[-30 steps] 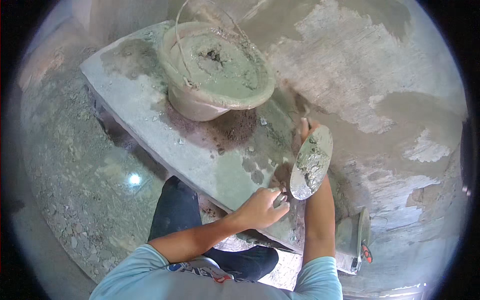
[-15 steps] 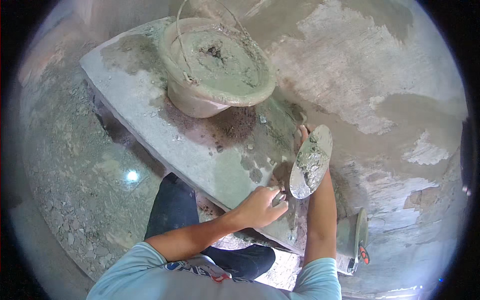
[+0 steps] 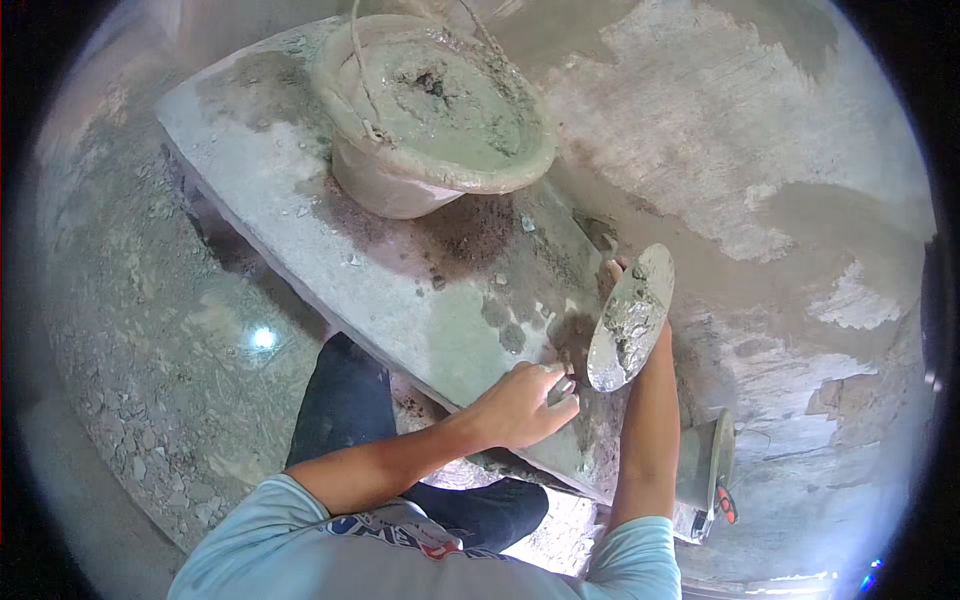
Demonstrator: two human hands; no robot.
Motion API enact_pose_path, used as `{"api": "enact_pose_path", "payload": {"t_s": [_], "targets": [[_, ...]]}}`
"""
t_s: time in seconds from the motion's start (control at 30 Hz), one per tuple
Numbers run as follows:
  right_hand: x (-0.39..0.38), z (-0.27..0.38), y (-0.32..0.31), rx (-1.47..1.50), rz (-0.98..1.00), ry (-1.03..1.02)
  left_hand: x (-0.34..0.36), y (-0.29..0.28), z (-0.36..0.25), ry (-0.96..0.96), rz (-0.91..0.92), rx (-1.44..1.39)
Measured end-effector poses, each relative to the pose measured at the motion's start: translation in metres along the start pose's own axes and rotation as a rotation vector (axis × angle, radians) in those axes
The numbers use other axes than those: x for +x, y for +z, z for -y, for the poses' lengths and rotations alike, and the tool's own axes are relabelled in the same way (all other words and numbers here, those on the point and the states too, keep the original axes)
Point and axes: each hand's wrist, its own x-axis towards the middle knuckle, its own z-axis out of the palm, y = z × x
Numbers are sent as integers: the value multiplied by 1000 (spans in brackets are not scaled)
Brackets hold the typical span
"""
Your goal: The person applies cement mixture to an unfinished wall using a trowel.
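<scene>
In my right hand, mostly hidden behind it, is an oval metal plastering trowel. Its plate is tilted, with a lump of wet grey mortar on its upper face. My left hand is closed around a small grey rounded piece, which looks like a tool handle; the rest of it cannot be made out. This hand is just left of the trowel's lower end, above the board. A round bucket of wet mortar stands farther off, its wire handle raised.
The bucket rests on a mortar-stained pale board that slants across in front of me. A rough, partly plastered wall rises on the right. Near it, low down, stands a second bucket with a red-and-black tool. Rubble covers the floor at left.
The trowel with its mortar has shifted slightly right and up, along with my right hand. My left hand keeps its grip. The bucket and board sit slightly higher in view.
</scene>
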Motion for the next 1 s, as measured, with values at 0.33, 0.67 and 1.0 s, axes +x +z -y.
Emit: {"api": "enact_pose_path", "payload": {"t_s": [0.33, 0.67, 1.0], "targets": [[9, -103, 20, 904, 73, 219, 3, 6, -5, 31, 27, -17], [-55, -81, -54, 150, 72, 139, 4, 10, -3, 101, -36, -79], [-5, -33, 39, 730, -189, 67, 1, 5, -3, 0, 58, 13]]}}
